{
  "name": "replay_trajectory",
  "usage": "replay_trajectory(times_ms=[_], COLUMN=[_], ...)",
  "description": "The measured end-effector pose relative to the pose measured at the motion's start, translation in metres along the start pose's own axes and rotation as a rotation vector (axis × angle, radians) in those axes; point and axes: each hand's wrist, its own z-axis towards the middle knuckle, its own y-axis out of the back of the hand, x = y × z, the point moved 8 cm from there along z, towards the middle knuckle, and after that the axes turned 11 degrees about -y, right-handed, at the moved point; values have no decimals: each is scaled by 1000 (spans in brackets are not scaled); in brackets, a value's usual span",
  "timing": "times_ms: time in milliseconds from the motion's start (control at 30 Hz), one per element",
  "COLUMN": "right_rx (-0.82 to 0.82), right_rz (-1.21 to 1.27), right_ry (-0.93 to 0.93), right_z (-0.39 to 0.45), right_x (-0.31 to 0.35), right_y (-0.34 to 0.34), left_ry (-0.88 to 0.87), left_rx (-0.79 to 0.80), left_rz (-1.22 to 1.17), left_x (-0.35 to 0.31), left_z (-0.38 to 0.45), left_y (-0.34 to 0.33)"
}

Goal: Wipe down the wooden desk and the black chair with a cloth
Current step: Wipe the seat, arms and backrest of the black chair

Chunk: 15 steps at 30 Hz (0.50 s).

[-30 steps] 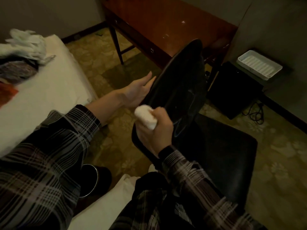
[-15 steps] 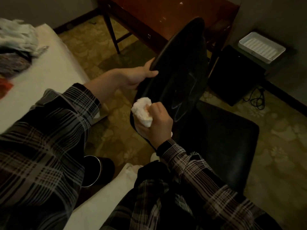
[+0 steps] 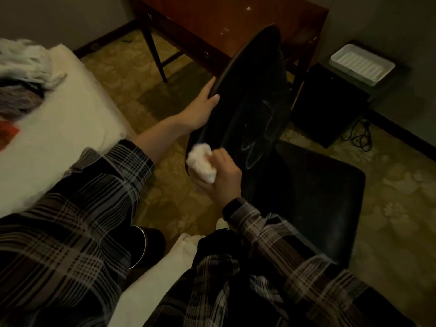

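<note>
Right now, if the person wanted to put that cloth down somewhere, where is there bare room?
The black chair seat, right of the right hand gripping the cloth, is bare. The wooden desk top behind the chair back, which the left hand grips, looks bare. The bed is crowded at its far end by piled fabric.

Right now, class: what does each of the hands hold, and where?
Left hand grips the black chair's backrest at its left edge. Right hand clutches the bunched white cloth.

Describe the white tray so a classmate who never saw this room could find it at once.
Start at the wooden desk, then look right past the black chair to the wall. The white tray sits there above a black box; it alone is pale, rectangular and ribbed inside.
</note>
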Motion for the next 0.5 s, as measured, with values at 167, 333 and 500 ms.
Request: replay_trajectory(times_ms=[167, 333, 500], right_rx=[51, 121, 49], right_rz=[-161, -81, 84], right_ry=[15, -153, -237], right_z=[-26, -6, 28], right_x=[-43, -39, -17], right_y=[3, 29, 28], left_ry=[-14, -16, -39], left_rx=[-42, -56, -57], left_rz=[35, 78, 109], left_x=[-8, -11, -9], left_z=[-6, -3, -5], left_y=[-2, -4, -5])
